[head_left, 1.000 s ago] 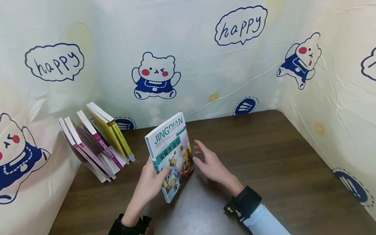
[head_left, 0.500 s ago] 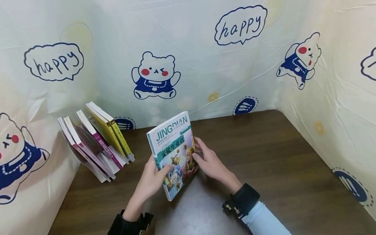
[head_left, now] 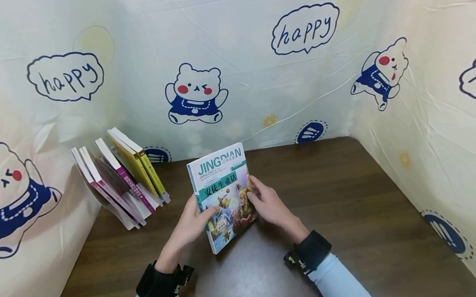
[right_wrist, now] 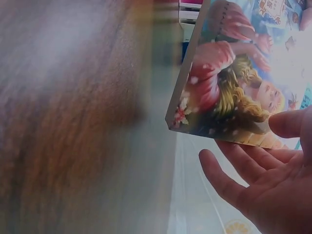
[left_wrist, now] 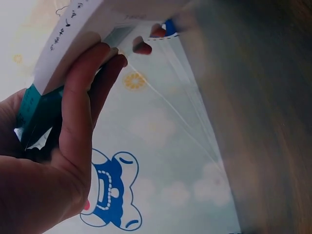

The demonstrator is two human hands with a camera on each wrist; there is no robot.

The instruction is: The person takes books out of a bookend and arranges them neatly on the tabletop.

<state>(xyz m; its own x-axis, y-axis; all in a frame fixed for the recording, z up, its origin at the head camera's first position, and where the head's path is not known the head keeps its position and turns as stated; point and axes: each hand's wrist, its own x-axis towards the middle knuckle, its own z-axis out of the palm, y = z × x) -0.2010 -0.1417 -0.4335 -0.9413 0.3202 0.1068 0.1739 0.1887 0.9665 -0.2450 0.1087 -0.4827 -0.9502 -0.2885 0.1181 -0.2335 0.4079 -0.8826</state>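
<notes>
The book (head_left: 223,198) is held up over the middle of the table (head_left: 346,214), front cover toward the person, its top leaning to the left. Whether its lower edge touches the wood cannot be told. The cover is white at the top with teal lettering reading "JINGDIAN", then a teal band bearing the Chinese title, and below that a bright picture with a yellow-haired figure in red. The spine is white and teal.

The left hand (head_left: 195,220) grips the spine side, thumb on the cover and fingers behind. The right hand (head_left: 270,205) pinches the opposite edge, its thumb on the picture; in the right wrist view one finger stands apart from the book.

To the left, near the left hand, a row of books (head_left: 132,185) with purple and yellow spines leans at the table's back left. Between it and the held book lies a narrow strip of wood. A much wider stretch runs from the right hand to the slanting right edge. The far edge passes behind the book's upper part, and a printed sheet (head_left: 251,98) rises beyond it.
</notes>
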